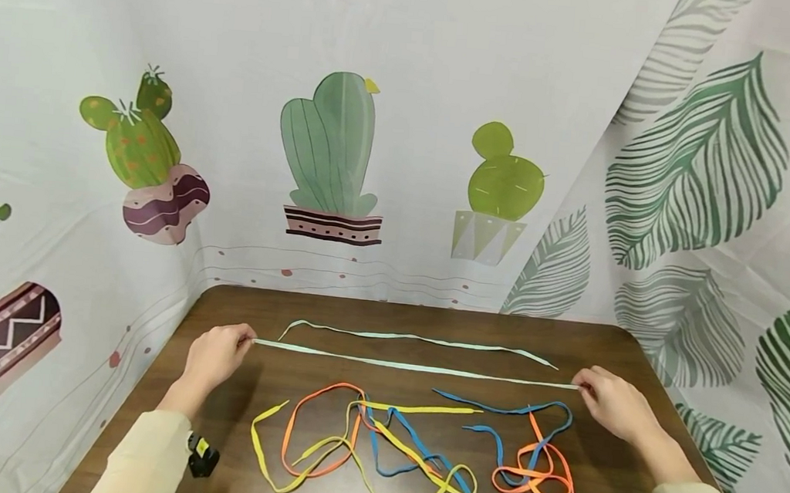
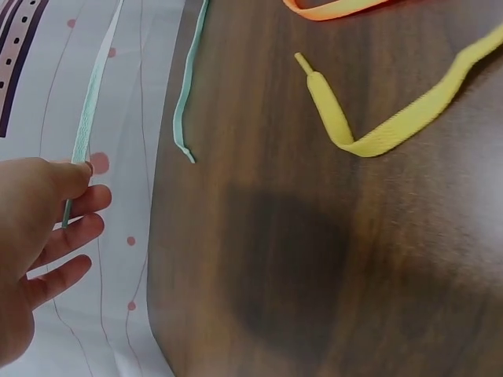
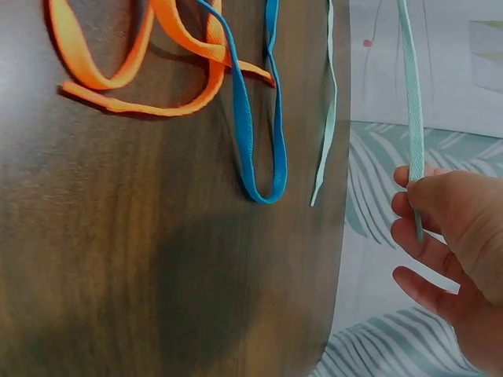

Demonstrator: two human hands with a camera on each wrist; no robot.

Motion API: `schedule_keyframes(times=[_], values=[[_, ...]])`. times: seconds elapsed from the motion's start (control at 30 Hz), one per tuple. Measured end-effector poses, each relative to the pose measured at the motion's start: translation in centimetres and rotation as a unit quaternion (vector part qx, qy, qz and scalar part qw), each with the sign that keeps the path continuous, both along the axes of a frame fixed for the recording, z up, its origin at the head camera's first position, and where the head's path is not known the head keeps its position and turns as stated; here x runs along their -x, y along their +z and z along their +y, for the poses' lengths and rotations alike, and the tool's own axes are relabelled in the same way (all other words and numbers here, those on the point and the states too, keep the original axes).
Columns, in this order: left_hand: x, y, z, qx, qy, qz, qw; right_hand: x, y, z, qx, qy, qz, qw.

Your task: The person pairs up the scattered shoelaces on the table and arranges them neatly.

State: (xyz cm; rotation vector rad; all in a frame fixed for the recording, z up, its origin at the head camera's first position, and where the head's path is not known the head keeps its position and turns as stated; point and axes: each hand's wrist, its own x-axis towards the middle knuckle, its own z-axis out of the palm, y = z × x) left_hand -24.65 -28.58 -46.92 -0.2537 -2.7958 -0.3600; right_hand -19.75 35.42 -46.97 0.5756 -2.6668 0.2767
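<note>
A mint green lace is stretched nearly straight above the table between both hands. The left hand pinches its left end; in the left wrist view the lace is held between thumb and fingers of the left hand, its tip poking out below. The right hand pinches the other end; in the right wrist view the lace runs down into the right hand, its tip showing past the thumb. A second mint lace lies on the table, behind the held one.
On the brown table, nearer the person, yellow, orange and blue laces lie crossed over one another. To the right, another blue lace overlaps an orange lace. Behind the table hangs a cloth printed with cacti and leaves.
</note>
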Motion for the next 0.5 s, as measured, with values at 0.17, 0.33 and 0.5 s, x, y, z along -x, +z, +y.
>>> schedule_keyframes(times=[0.17, 0.33, 0.5], values=[[0.9, 0.3, 0.1, 0.0, 0.0, 0.002, 1.0, 1.0, 0.3, 0.0, -0.002, -0.028, -0.034, 0.999], [1.6, 0.6, 0.3, -0.007, 0.01, -0.006, 0.9999, 1.9, 0.5, 0.3, -0.001, -0.048, -0.08, 0.9957], [2.3, 0.8, 0.6, -0.011, 0.022, -0.029, 0.9993, 2.8, 0.6, 0.6, 0.008, -0.065, -0.103, 0.9925]])
